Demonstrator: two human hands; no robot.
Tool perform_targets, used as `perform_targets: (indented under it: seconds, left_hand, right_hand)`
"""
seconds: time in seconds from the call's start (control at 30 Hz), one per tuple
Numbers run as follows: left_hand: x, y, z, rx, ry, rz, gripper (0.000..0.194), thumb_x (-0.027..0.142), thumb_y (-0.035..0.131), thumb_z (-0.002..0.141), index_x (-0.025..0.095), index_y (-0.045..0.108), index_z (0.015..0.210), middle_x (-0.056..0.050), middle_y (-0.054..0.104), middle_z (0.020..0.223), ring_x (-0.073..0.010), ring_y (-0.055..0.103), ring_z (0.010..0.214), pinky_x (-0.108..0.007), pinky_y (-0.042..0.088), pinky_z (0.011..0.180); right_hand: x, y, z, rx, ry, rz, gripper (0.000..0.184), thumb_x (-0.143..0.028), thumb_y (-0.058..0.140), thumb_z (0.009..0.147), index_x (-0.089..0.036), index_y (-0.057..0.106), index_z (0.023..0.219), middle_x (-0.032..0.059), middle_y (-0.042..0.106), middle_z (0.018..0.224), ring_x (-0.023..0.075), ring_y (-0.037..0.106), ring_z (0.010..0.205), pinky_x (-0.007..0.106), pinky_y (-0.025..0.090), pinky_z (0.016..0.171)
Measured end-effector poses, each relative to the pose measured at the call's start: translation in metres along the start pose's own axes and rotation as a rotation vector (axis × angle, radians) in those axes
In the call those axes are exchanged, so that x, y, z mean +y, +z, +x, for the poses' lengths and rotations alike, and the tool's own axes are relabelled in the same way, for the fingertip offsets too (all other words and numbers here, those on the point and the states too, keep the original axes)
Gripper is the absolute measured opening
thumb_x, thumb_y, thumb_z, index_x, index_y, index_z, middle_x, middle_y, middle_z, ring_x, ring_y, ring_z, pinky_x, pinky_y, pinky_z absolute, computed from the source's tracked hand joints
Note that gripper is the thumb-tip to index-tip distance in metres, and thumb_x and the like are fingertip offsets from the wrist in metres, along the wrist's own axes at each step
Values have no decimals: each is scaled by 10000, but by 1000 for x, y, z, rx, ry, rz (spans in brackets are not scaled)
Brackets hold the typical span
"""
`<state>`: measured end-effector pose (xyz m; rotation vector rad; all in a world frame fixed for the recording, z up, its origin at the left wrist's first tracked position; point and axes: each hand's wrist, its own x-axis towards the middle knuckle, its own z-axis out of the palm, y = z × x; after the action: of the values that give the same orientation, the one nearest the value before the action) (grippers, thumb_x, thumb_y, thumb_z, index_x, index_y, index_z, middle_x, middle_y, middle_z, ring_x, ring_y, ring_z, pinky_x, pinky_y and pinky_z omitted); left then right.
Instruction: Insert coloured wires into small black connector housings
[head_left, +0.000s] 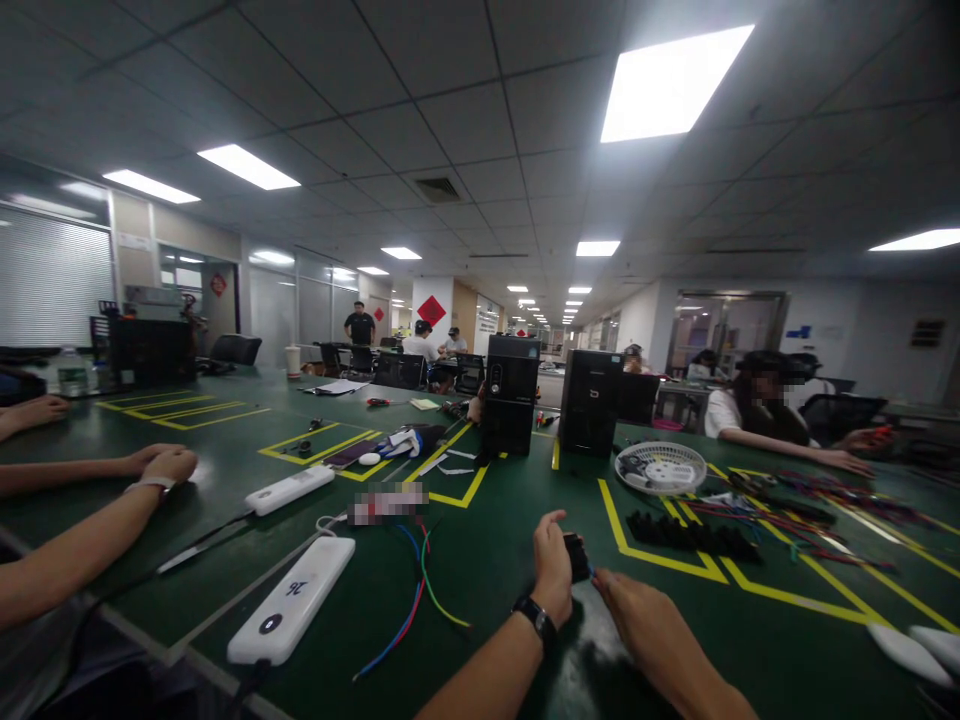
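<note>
My left hand (553,562), with a black watch at the wrist, is closed round a small black connector block (576,557) just above the green table (510,520). My right hand (637,610) reaches in from the right and its fingertips touch the same block; its fingers are mostly hidden behind the hand. A row of similar black parts (686,533) lies to the right inside a yellow taped box. Loose red, blue and green wires (416,590) lie to the left of my left hand.
A white power bank (292,600) and a second white device (289,490) lie at left, near a co-worker's forearms (82,545). Two black computer towers (511,395) (591,400) and a white fan grille (660,467) stand farther back. Another person sits at right beside coloured cables (787,515).
</note>
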<state>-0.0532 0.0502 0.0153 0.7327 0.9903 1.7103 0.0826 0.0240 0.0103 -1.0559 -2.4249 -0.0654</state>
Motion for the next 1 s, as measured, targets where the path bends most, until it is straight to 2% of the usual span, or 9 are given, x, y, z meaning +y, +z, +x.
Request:
perform_targets:
  seconds: [0.13, 0.4, 0.53, 0.6, 0.77, 0.9, 1.0]
  left_hand:
    - [0, 2, 2, -64, -47, -85, 391, 354, 363, 816, 131, 454, 1125, -11, 554, 632, -122, 519, 464, -248, 412, 478]
    - [-4, 3, -3, -114, 126, 50, 381, 398, 406, 784, 154, 499, 1062, -4, 553, 660, -108, 499, 459, -237, 399, 457]
    - [1, 3, -3, -112, 3, -65, 457, 460, 425, 760, 147, 473, 1089, -8, 562, 652, -117, 516, 466, -249, 411, 482]
    - [5, 4, -3, -138, -7, -84, 469, 456, 431, 755, 148, 463, 1107, -10, 568, 653, -122, 530, 485, -247, 416, 493]
    - [13, -1, -3, -136, 119, 78, 392, 372, 390, 793, 159, 469, 1113, -5, 558, 672, -112, 508, 492, -216, 390, 465]
    - [13, -7, -7, -201, 317, 190, 337, 337, 370, 837, 175, 506, 1099, -6, 559, 696, -104, 512, 551, -201, 401, 514]
    - [8, -2, -9, -216, 312, 138, 327, 321, 366, 838, 177, 504, 1096, -3, 557, 701, -104, 515, 538, -210, 415, 513]
  right_hand:
    - [-2, 2, 2, 37, 50, 9, 330, -293, 290, 967, -204, 608, 949, 75, 704, 853, 209, 673, 783, 273, 461, 670]
    - [-21, 2, -2, -23, 119, 69, 369, -320, 237, 973, -207, 562, 841, 74, 692, 782, 201, 670, 713, 271, 436, 627]
    - [-15, 3, -1, 27, 110, 110, 355, -337, 233, 972, -211, 551, 877, 82, 689, 792, 203, 664, 718, 277, 430, 633]
    - [-10, 1, -1, 53, 129, 108, 354, -359, 238, 970, -217, 542, 854, 73, 679, 755, 207, 657, 697, 281, 421, 618]
    - [-6, -8, 0, 33, 170, 143, 362, -377, 241, 969, -225, 528, 808, 55, 662, 720, 202, 647, 669, 280, 408, 601]
    - [-5, -22, 3, 62, 165, 131, 370, -389, 279, 960, -220, 574, 813, 64, 677, 761, 213, 648, 716, 289, 423, 634]
    - [-1, -29, 3, 118, 162, 88, 358, -386, 308, 958, -217, 599, 837, 79, 688, 821, 225, 651, 772, 302, 433, 681]
